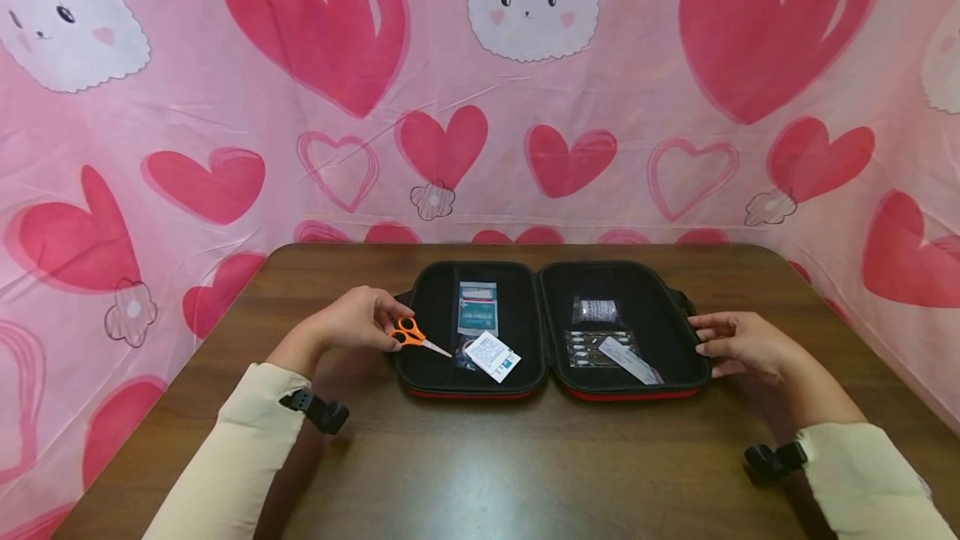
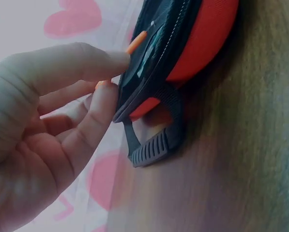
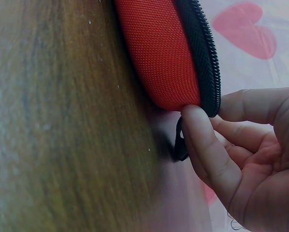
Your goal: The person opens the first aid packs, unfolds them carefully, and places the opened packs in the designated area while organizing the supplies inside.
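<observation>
My left hand [image 1: 358, 319] pinches the orange handles of a small pair of scissors [image 1: 409, 332] over the left edge of an open zip case [image 1: 543, 390]. The blades point right, into the case's left half. At the right edge, my right hand [image 1: 750, 347] grips the case's zippered rim, thumb on the red side in the right wrist view. A teal-and-white packet [image 1: 477, 307] and a white sachet [image 1: 492, 356] lie in the left half. The right half holds a clear-wrapped roll [image 1: 597, 311], a clear packet of cotton swabs [image 1: 583, 348] and a white strip packet [image 1: 630, 360].
The case lies spread flat on a brown wooden table [image 1: 450, 457], toward its far edge. A dark carry handle [image 2: 156, 147] sticks out from its left side. Behind the table hangs a pink cloth [image 1: 450, 65] printed with hearts and rabbits.
</observation>
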### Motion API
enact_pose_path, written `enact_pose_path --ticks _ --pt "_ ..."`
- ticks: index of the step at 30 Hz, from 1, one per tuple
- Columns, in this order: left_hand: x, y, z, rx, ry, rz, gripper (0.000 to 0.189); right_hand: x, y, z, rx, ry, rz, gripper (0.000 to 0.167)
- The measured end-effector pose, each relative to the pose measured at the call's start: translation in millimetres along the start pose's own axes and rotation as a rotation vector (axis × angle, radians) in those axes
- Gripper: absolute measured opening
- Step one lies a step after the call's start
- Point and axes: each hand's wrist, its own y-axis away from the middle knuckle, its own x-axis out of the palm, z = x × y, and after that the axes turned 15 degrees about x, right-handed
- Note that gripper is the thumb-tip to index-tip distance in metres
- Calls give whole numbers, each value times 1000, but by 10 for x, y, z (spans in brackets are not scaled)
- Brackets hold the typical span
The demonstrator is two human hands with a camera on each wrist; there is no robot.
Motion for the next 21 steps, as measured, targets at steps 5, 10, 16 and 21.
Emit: enact_pose_path --ticks 5,10,16,21 --pt "-7 -18 -15 29 -29 41 45 2 8 10 2 4 -6 64" --pt "-58 -6 -6 3 -54 25 44 10 9 21 -7 11 -6 64" --pt "-40 -52 26 17 -5 110 46 15 8 24 -15 6 -8 64" --pt "43 -143 14 42 15 168 46 15 1 11 -13 7 -12 64"
